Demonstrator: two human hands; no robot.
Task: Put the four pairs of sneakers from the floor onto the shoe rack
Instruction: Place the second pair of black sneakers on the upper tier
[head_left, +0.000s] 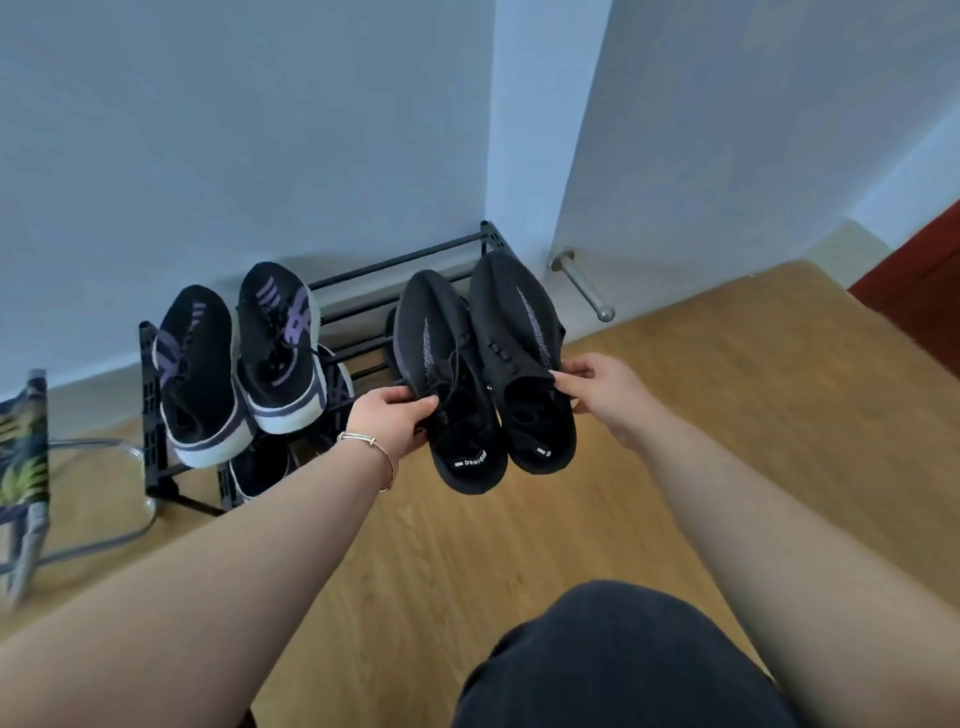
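Two black sneakers held side by side above the right end of the shoe rack.

The left sneaker is pinched at its collar by the left hand, grip closed on it; the right sneaker is pinched at its collar edge by the right hand, grip likewise closed on it. Both shoes point toes toward the wall, heels toward the person, touching each other along their sides. Below and behind them runs the black shoe rack, its bars bare at the right end. On its left end sits a pair of black-and-purple sneakers, with another dark shoe on a lower level. A bracelet circles the left wrist. The wooden floor spreads beneath, and a doorstop juts from the wall to the right.
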